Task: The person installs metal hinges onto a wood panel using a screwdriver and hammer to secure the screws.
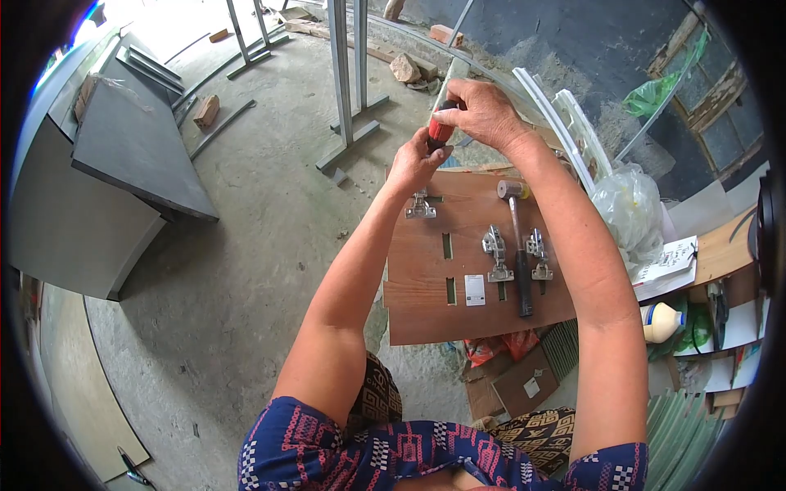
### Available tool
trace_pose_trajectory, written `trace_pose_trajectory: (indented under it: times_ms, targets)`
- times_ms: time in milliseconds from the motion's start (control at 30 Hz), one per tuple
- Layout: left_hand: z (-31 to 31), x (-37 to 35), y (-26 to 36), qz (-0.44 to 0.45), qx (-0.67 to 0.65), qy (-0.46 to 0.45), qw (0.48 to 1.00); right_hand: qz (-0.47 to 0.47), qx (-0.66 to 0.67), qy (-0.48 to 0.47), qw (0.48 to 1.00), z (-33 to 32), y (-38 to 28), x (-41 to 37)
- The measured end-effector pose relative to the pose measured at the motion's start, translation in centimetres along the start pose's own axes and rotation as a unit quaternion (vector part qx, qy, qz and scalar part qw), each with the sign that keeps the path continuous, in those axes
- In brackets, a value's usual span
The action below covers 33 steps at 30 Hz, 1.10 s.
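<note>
Both my hands are raised over the far edge of a brown wooden board [417, 311], closed around a red-and-black screwdriver [440, 131]. My left hand [416, 166] grips its lower part. Against the upper part, my right hand [485, 114] presses thumb and fingers. The screwdriver's tip is hidden. A metal cabinet hinge [421, 204] lies just below my left hand. Two more hinges, one at mid-board [496, 254] and one further right [538, 255], flank a mallet [523, 282] with a black grip. A small white label [475, 290] is on the board among several rectangular slots.
Metal frame uprights [342, 74] stand on the concrete floor ahead. A grey panel cabinet [139, 147] is at left. To the right are a clear plastic bag [626, 209], papers [667, 263] and a cream bottle [661, 322]. Bricks [207, 110] lie on the floor.
</note>
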<state>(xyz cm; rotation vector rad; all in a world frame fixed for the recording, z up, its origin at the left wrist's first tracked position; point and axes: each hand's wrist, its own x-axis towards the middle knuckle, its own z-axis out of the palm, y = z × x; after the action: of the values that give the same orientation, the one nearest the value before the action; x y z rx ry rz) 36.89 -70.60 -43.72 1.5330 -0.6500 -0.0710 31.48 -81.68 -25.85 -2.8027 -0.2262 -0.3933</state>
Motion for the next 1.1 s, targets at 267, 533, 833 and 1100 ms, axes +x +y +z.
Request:
trace_pose_trajectory:
  times_ms: [267, 533, 833, 1100]
  targets:
    - [-1.1, -0.2, 2.3, -0.065, 0.033, -0.063, 0.995, -0.082, 0.074, 0.031, 0.993, 0.4, 0.8, -0.2]
    - [-0.6, -0.2, 2.5, -0.042, 0.058, -0.050, 0.996, -0.020, 0.007, -0.028, 0.999, -0.5, 0.3, -0.4]
    - [-0.9, -0.5, 3.4, -0.050, 0.045, -0.061, 0.996, -0.117, 0.043, 0.043, 0.991, 0.4, 0.6, -0.5]
    - [-0.9, -0.5, 3.2, -0.042, 0.105, -0.064, 0.992, 0.021, -0.049, -0.058, 0.997, -1.2, -1.4, -0.5]
